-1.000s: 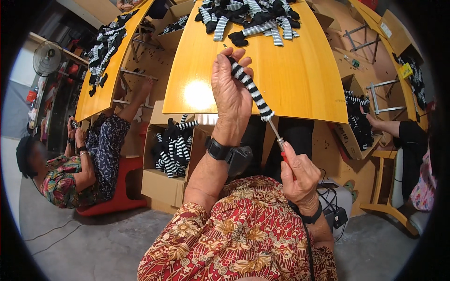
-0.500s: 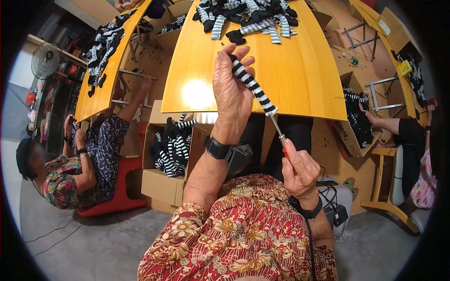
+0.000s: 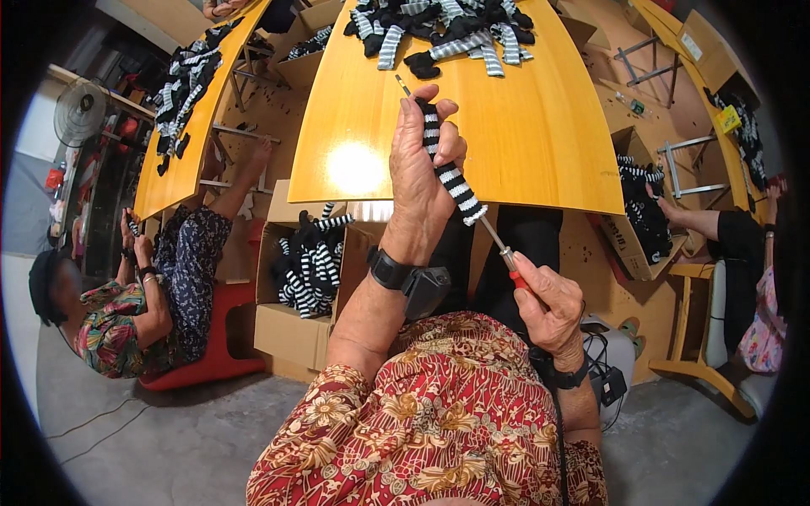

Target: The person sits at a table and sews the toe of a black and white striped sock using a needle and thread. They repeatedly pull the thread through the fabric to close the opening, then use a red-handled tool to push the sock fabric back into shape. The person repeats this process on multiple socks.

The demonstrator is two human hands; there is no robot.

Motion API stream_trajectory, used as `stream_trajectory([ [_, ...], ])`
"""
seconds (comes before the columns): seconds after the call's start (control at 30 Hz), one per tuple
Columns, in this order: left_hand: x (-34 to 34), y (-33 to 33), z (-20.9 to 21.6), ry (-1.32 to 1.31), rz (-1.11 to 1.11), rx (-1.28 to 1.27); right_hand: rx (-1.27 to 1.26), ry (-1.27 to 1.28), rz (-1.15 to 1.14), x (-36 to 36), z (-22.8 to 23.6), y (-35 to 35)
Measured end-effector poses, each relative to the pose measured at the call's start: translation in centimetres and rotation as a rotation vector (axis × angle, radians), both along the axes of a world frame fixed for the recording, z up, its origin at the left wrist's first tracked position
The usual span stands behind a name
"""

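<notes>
My left hand (image 3: 419, 173) is wrapped round a black-and-white striped knitted tube (image 3: 456, 187), which slants down to the right from my palm. A thin metal rod runs through the tube. Its dark tip sticks out beyond my fingers at the upper left, and its bare shaft shows below the tube's white edge. My right hand (image 3: 550, 308) grips the red handle of this rod tool (image 3: 494, 234), in front of the table's near edge. Part of the tube is hidden by my left fingers.
A heap of striped and black knitted pieces (image 3: 447, 34) lies at the far end of the yellow table (image 3: 540, 143). Cardboard boxes with more pieces stand left (image 3: 295, 333) and right (image 3: 650, 268). People sit at tables on both sides; a fan (image 3: 80, 112) stands far left.
My left hand has shifted slightly right and its fingers have curled more over the tube. The tube's lower end has swung left, and more of the rod's tip shows. My right hand moved slightly down.
</notes>
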State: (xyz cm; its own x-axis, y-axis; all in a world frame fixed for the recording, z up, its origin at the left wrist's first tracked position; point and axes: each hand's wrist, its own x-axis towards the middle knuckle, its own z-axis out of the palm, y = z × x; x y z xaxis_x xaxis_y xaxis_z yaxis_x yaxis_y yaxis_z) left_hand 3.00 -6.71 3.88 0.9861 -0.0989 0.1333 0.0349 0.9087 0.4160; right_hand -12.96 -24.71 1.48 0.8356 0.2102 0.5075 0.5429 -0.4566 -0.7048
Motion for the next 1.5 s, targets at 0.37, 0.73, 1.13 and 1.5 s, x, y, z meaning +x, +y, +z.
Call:
stream_trajectory([
  [0.37, -0.9, -2.8, 0.0, 0.054, 0.228, 0.326, -0.008, 0.065, -0.143, 1.1, 1.4, 2.5],
  [0.73, -0.3, -1.2, 0.2, 0.102, -0.018, 0.074, -0.044, 0.005, -0.152, 1.9, 0.7, 2.4],
  [1.13, 0.4, -1.2, -0.3, -0.062, 0.253, 0.334, 0.08, 0.086, -0.173, 1.3, -0.1, 3.3],
  [1.5, -0.9, -0.1, 1.7, -0.172, -0.315, 0.15, 0.232, 0.122, 0.037, 1.7, 0.4, -0.5],
])
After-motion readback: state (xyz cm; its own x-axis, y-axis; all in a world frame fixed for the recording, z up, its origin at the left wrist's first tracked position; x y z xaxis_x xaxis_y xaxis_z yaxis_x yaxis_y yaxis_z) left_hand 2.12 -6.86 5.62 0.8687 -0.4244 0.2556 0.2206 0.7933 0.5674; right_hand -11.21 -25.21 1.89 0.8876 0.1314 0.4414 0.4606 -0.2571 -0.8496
